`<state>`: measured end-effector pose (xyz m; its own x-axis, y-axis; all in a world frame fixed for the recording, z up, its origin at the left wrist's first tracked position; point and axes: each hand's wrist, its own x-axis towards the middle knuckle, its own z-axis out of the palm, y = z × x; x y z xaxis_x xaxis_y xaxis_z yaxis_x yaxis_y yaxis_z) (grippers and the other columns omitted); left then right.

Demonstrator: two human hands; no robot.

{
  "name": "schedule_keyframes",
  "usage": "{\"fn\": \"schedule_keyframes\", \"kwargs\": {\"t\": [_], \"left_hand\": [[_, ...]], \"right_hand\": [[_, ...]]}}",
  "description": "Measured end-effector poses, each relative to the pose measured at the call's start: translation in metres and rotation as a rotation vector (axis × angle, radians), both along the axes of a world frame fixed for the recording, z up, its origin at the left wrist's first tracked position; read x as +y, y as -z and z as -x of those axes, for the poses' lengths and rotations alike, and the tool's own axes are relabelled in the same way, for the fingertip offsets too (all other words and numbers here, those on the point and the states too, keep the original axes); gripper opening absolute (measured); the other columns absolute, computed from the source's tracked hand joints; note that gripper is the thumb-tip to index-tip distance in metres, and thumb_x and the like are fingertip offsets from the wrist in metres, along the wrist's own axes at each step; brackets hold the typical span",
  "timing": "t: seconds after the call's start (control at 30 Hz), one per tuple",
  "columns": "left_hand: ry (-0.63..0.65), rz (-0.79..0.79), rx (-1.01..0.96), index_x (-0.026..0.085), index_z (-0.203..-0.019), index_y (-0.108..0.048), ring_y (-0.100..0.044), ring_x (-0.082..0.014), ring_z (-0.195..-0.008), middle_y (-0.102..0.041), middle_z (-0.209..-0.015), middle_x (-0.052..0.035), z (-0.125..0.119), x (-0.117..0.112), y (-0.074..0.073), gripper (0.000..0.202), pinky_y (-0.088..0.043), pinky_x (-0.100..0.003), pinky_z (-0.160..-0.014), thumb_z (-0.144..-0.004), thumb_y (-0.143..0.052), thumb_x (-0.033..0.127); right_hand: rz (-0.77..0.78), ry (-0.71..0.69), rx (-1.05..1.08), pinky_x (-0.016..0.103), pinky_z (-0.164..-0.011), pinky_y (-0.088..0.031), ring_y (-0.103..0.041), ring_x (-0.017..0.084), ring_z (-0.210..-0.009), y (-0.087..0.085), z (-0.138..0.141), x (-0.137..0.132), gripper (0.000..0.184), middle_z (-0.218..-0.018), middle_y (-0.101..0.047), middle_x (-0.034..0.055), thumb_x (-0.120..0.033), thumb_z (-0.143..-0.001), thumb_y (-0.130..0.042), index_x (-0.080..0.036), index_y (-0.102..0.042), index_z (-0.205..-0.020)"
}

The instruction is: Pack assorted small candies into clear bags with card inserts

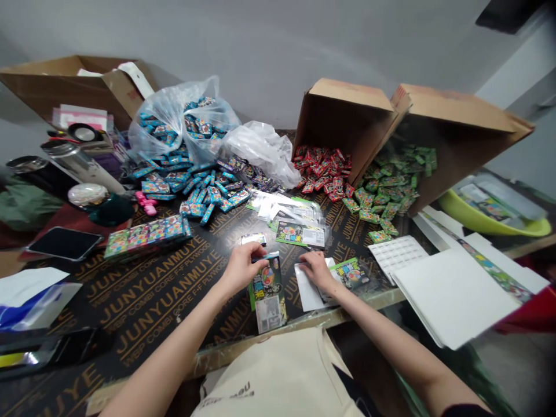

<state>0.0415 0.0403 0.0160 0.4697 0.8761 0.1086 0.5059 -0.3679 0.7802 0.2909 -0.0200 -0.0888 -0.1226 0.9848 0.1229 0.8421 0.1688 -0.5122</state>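
My left hand [240, 267] pinches the top edge of a clear printed packet [267, 292] that lies near the front edge of the dark plywood table [143, 301]. My right hand [316, 269] rests with curled fingers on a small stack of white cards and packets [309, 292] just to the right of it. Another printed packet [354, 273] lies beside my right hand. More flat packets [299, 231] are spread just beyond both hands.
Blue sachets [191, 185] spill from a clear bag [182, 119] at the back. Tipped cardboard boxes spill red sachets [324, 168] and green sachets [386, 185]. A stack of filled packets [147, 234] and a phone [65, 243] lie left. White sheets [452, 295] overhang the right edge.
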Motion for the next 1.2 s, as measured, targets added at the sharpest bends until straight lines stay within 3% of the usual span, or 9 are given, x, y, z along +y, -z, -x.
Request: {"fn": "schedule_keyframes", "kwargs": {"t": [0.07,0.17,0.3,0.47,0.6,0.77,0.9,1.07,1.2], "left_hand": [[0.030,0.007,-0.019,0.015,-0.071,-0.065,-0.055,-0.0136,-0.065,-0.064,-0.070,-0.0019,-0.002,0.001,-0.001,0.016,-0.040,-0.023,-0.059,-0.068,-0.063,0.030],[0.039,0.059,-0.012,0.014,-0.066,-0.065,-0.054,-0.0130,-0.060,-0.064,-0.064,-0.0021,-0.006,0.003,-0.004,0.022,-0.040,-0.023,-0.057,-0.070,-0.062,0.036],[0.084,0.075,0.031,0.015,-0.075,-0.068,-0.057,-0.0139,-0.062,-0.067,-0.070,-0.0032,-0.009,0.008,-0.010,0.017,-0.041,-0.023,-0.059,-0.070,-0.062,0.029],[0.151,-0.037,0.189,0.017,-0.072,-0.069,-0.057,-0.0143,-0.066,-0.065,-0.070,-0.0026,-0.010,0.011,-0.016,0.011,-0.039,-0.023,-0.060,-0.070,-0.059,0.021],[0.201,-0.180,0.362,0.020,-0.077,-0.069,-0.055,-0.0149,-0.069,-0.061,-0.076,-0.0030,-0.010,0.002,-0.018,0.019,-0.037,-0.024,-0.059,-0.078,-0.051,0.023],[0.146,-0.142,0.295,0.025,-0.093,-0.068,-0.057,-0.0169,-0.080,-0.060,-0.092,-0.0029,-0.002,-0.005,-0.009,0.023,-0.041,-0.026,-0.069,-0.080,-0.050,0.024],[0.011,-0.050,0.129,0.019,-0.084,-0.070,-0.058,-0.0168,-0.075,-0.063,-0.079,-0.0043,0.004,-0.006,0.001,0.017,-0.043,-0.028,-0.069,-0.077,-0.055,0.018],[-0.057,-0.032,0.038,0.017,-0.072,-0.067,-0.059,-0.0165,-0.071,-0.065,-0.073,-0.0030,0.003,-0.011,0.000,0.007,-0.044,-0.029,-0.069,-0.069,-0.063,0.013],[-0.042,-0.011,-0.014,0.017,-0.075,-0.068,-0.059,-0.0168,-0.080,-0.064,-0.082,-0.0037,0.007,-0.012,-0.001,0.011,-0.044,-0.029,-0.076,-0.072,-0.058,0.013]], "right_hand": [[0.049,0.035,0.010,0.032,-0.077,-0.028,-0.052,0.019,-0.085,0.000,-0.001,0.005,0.018,-0.088,-0.062,0.0061,-0.017,-0.078,-0.055,-0.018,-0.060,-0.095],[0.124,0.034,0.013,0.031,-0.073,-0.027,-0.053,0.017,-0.079,-0.001,-0.004,0.013,0.006,-0.078,-0.062,0.0032,-0.017,-0.073,-0.061,-0.017,-0.063,-0.079],[0.156,0.003,0.003,0.030,-0.072,-0.026,-0.052,0.016,-0.073,-0.003,-0.004,0.018,0.006,-0.070,-0.061,0.0013,-0.017,-0.071,-0.062,-0.016,-0.062,-0.066],[0.088,-0.036,-0.026,0.033,-0.078,-0.025,-0.051,0.016,-0.077,-0.007,-0.002,0.011,0.003,-0.073,-0.061,0.0016,-0.017,-0.075,-0.059,-0.016,-0.060,-0.073],[-0.001,-0.107,-0.091,0.038,-0.085,-0.025,-0.048,0.020,-0.088,-0.007,-0.001,-0.001,0.014,-0.087,-0.062,0.0072,-0.020,-0.085,-0.048,-0.019,-0.062,-0.081],[-0.059,-0.161,-0.168,0.035,-0.078,-0.033,-0.049,0.021,-0.084,0.004,0.001,-0.014,0.022,-0.090,-0.061,0.0119,-0.015,-0.088,-0.039,-0.017,-0.061,-0.086],[-0.036,-0.138,-0.109,0.032,-0.073,-0.037,-0.051,0.020,-0.080,0.004,0.003,-0.016,0.021,-0.081,-0.060,0.0102,-0.011,-0.084,-0.040,-0.017,-0.059,-0.077],[0.033,-0.045,0.033,0.026,-0.060,-0.039,-0.052,0.015,-0.064,-0.037,0.007,0.000,0.009,-0.069,-0.058,0.0031,-0.018,-0.080,-0.049,-0.017,-0.054,-0.073],[0.121,-0.021,0.447,0.024,-0.062,-0.041,-0.054,0.014,-0.070,-0.089,0.030,0.025,0.012,-0.076,-0.059,0.0022,-0.028,-0.080,-0.051,-0.017,-0.052,-0.074]]}}
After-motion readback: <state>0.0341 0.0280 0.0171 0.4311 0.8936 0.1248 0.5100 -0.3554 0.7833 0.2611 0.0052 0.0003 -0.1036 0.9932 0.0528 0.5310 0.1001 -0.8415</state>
